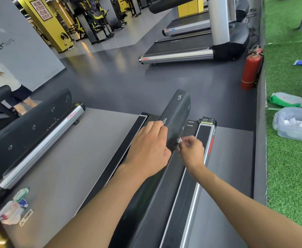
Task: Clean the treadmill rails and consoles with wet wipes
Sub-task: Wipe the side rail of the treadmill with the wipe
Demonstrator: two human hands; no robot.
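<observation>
The wet wipe [179, 140] is a small white scrunched bit. The right hand [191, 149] pinches it between thumb and fingertips and presses it on the black rail [177, 108] of the treadmill. The wipe sits right at those fingertips, on the side of the rail that faces the right hand. The left hand [148, 145] lies on the same rail, just across from the wipe. Its fingers [160, 127] bend over the rail's edge and hold it, and their tips are hidden. The two hands are near each other but not touching.

Past the fingers, the rail runs on to its round end. Below the right hand is a silver side strip [207, 149] with a red mark.

Far out from the right hand lies a green grass mat [289, 167]. On it are a clear bag [296, 126] of white crumpled stuff and a green and white pack [286, 101] — a red fire extinguisher [251, 68] stands by the mat's edge.

Far out from the left hand, on the grey floor [66, 167], a green wipes pack [21, 193] lies by a crumpled bag [9, 213], beside another black rail [30, 126].
</observation>
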